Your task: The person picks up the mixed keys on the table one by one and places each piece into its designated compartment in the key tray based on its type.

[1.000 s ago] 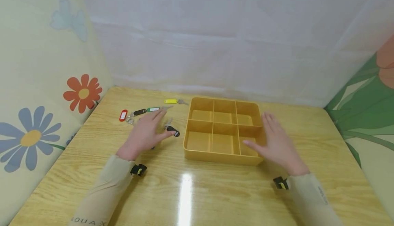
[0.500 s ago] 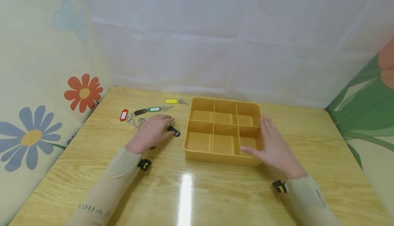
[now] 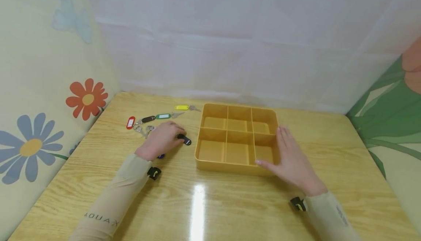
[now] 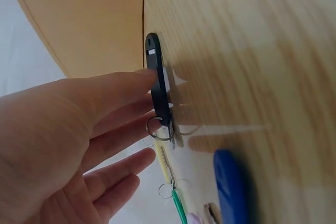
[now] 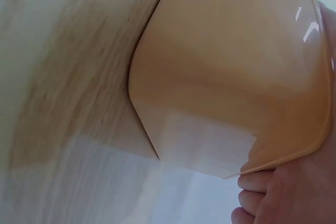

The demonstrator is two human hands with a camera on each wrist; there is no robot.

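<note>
- Left hand pinches black key tag between thumb and fingers.
- Tag sits left of six-compartment tray, apart from it; can't tell if lifted.
- Right hand: fingers straight along tray's right side, thumb at front rim.
- Blue tag near left hand.
- Red tag, green tag, yellow tag farther back on table.
</note>
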